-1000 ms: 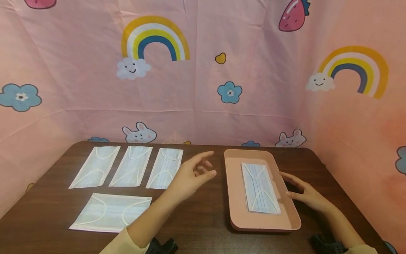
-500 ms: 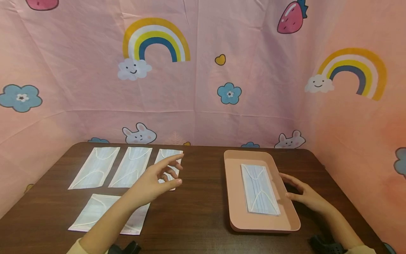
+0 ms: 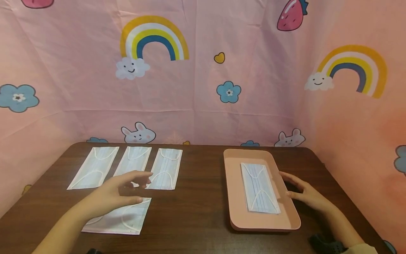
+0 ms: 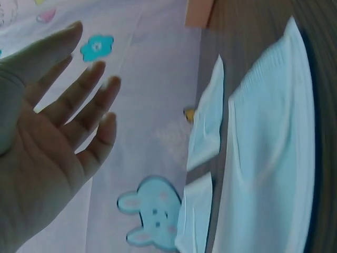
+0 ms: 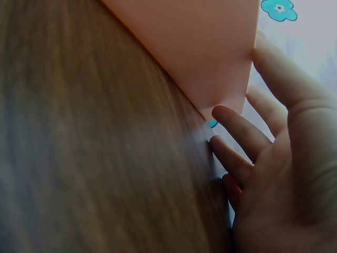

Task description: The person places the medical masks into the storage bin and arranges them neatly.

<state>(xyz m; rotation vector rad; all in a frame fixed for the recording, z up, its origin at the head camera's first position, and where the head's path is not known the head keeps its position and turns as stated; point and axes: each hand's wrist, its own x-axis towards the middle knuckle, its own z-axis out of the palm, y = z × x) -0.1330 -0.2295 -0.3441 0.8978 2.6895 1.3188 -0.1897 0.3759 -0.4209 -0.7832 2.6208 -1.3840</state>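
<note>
My left hand (image 3: 114, 194) hovers over a face mask (image 3: 133, 218) lying crosswise on the table, thumb and fingers spread and nothing between them. The left wrist view shows that hand (image 4: 58, 126) apart from the nearest mask (image 4: 268, 153). Behind it lie three more masks: a left one (image 3: 95, 167), a middle one (image 3: 134, 158) partly covered by my fingers, and a right one (image 3: 166, 167). My right hand (image 3: 309, 194) touches the right side of a pink tray (image 3: 234, 197) with relaxed fingers. Inside the tray lies a mask (image 3: 260, 188), flat, ear loops up.
A dark wooden table (image 3: 196, 211) carries everything, with bare wood between the masks and the tray. A pink printed cloth (image 3: 203, 88) hangs behind the table and along its sides.
My left hand has moved from beside the tray leftwards and nearer to me, over the crosswise mask. My right hand has stayed at the tray's side.
</note>
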